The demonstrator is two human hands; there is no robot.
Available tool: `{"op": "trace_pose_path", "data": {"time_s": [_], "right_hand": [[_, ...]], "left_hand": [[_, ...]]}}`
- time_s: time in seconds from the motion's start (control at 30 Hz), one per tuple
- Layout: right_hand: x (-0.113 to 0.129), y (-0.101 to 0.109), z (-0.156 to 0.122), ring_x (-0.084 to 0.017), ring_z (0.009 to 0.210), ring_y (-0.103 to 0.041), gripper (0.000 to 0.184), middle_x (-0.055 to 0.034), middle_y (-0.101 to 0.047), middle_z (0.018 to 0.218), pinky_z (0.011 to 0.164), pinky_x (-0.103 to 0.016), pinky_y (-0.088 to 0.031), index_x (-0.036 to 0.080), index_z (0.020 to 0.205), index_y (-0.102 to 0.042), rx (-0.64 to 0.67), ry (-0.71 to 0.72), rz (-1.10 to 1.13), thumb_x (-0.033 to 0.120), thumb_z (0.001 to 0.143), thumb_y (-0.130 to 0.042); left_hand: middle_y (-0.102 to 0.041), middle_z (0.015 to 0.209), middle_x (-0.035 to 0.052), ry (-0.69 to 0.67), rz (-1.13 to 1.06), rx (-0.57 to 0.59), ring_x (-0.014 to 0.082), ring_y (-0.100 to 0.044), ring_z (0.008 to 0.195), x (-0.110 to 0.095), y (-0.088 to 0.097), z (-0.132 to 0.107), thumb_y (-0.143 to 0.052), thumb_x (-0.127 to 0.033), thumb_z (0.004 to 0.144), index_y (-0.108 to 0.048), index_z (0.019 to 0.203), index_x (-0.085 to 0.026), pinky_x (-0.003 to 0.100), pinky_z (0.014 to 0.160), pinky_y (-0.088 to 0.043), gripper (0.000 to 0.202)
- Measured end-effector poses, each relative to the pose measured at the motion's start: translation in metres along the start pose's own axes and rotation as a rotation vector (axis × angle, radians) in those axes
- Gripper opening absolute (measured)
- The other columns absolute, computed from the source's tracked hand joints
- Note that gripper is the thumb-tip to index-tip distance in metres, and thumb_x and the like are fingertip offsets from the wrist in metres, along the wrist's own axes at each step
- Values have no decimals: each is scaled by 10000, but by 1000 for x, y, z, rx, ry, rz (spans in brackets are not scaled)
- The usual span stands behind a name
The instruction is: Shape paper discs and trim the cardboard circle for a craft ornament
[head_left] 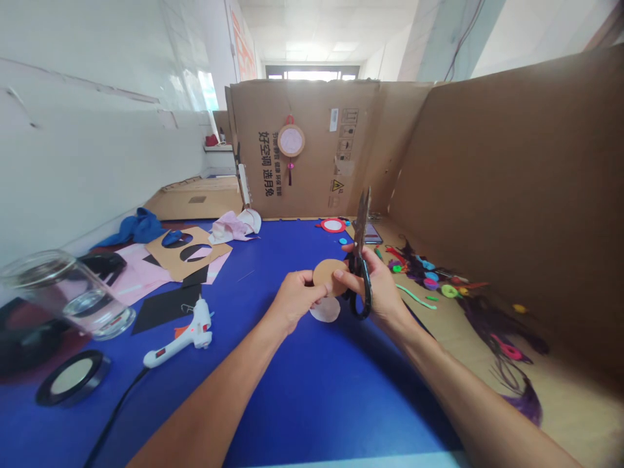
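Observation:
Between my two hands is a round brown cardboard disc [327,275]. My left hand [298,296] pinches its left edge with thumb and fingers. My right hand [377,283] has its thumb on the disc's right side. The same hand also holds black-handled scissors [361,260], their blades pointing up and away from the disc. Just below the cardboard disc, a pale round piece [325,311] lies on the blue table surface [302,396]. The fingers behind the disc and the scissor handles are partly hidden.
On the left are a white glue gun [188,335], a glass jar [73,299], a tape roll [73,378], black paper [168,307] and cut cardboard [188,253]. Beads and purple tassels [487,325] lie right. Cardboard walls [400,130] stand behind; a round ornament [291,140] hangs there.

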State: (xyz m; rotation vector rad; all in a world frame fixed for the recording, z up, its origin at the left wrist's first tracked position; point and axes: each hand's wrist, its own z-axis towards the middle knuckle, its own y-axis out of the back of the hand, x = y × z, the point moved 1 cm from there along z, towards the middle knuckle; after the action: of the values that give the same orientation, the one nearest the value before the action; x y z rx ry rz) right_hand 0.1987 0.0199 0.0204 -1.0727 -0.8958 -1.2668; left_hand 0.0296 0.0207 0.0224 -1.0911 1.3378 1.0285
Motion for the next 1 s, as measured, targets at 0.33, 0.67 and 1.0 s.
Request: {"op": "trace_pose_path", "data": {"time_s": [0.33,0.67,1.0], "right_hand": [[2,2,3,-152,689,-536,588,26,-625,836,611,-279,-427,276,1170,-617,-12,-10,36,423,675,-899],[1,6,4,-137,658,-538,603,44,-622,796,597,-274,-447,265,1189,-618,-19,-24,61,389,675,-909],[0,7,6,-138,648,-550,578,43,-632,777,600,-281,-460,256,1170,-615,-30,-12,49,353,673,-895]], "left_hand": [[-614,623,1,-15,6,61,103,-492,531,6,3,2,-776,-288,652,-706,715,-159,245,538,-368,160],[-571,575,-8,-82,16,-49,101,-478,537,5,11,6,-762,-370,716,-652,641,-176,231,533,-360,235],[-628,656,9,-109,26,-99,115,-540,567,6,15,9,-754,-421,748,-736,751,-175,237,524,-380,247]]}}
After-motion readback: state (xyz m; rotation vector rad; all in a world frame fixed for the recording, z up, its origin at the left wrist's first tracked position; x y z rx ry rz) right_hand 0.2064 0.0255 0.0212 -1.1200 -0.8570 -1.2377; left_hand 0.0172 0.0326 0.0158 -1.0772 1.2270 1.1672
